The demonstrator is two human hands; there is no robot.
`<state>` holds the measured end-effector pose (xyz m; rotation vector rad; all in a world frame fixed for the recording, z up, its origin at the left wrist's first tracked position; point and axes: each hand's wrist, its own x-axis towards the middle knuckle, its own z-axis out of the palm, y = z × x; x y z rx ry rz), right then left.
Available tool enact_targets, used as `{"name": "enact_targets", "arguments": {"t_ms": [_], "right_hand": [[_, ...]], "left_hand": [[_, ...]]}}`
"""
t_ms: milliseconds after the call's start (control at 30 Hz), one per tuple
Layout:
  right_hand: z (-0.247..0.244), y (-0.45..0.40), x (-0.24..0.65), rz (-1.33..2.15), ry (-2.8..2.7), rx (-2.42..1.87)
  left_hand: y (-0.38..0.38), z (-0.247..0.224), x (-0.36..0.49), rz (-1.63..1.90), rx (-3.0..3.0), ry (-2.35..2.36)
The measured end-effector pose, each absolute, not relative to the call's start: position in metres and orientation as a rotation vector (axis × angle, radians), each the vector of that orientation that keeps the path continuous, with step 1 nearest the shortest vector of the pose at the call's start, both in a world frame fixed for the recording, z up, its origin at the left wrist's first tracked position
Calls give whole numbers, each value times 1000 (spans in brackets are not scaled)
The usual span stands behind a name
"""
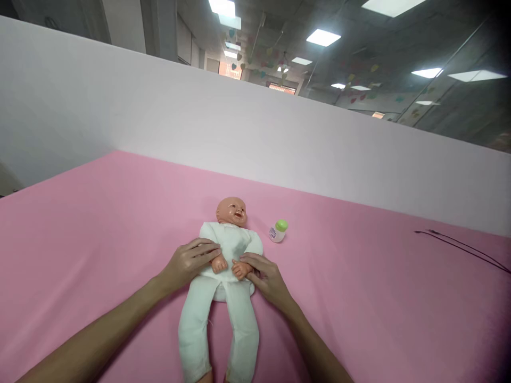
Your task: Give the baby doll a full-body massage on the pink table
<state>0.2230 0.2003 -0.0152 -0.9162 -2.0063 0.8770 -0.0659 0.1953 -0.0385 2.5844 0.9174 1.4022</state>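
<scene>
A baby doll (235, 242) in a white top and white trousers lies on its back on the pink cloth, head toward the far side. My left hand (191, 259) closes round the doll's arm on the left, fingers over the sleeve near its wrist; the thumb is hidden. On the other side, my right hand (265, 272) holds the doll's other arm close to its small hand, fingers above and thumb below. Both doll hands rest over its belly. Beyond my right hand stands a small clear jar (276, 234) with a green lid.
Pink cloth (359, 298) covers the table. A white partition (239, 127) rises along the far edge. Thin dark cables (463, 244) lie at the far right. Ceiling lights and hanging decorations show beyond the partition.
</scene>
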Motion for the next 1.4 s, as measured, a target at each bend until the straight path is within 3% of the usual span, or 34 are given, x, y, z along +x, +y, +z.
{"name": "enact_targets", "arguments": {"t_ms": [200, 400, 567, 700, 800, 900, 1100, 1267, 1400], "right_hand": [[-17, 219, 232, 1103, -1129, -1021], [-24, 239, 258, 1194, -632, -1006], [-14, 225, 244, 1076, -995, -964], [-9, 205, 228, 982, -1801, -879], [-11, 201, 225, 938, -2065, -864], [-11, 206, 230, 935, -1849, -942], [-4, 232, 261, 909, -1001, -1132], [-24, 257, 304, 896, -860, -1348], [-37, 265, 325, 652, -1167, -1622]], "left_hand": [[202, -31, -73, 1753, 1625, 1428], [219, -31, -92, 1867, 842, 1443], [209, -30, -82, 1835, 1326, 1440], [196, -33, -64, 1480, 2073, 1151], [193, -36, -60, 1382, 2228, 1054], [196, -35, -65, 1478, 2114, 1192], [216, -25, -100, 1821, 1306, 1684], [232, -32, -140, 1437, 1277, 2035], [237, -41, -152, 1026, 1485, 2395]]}}
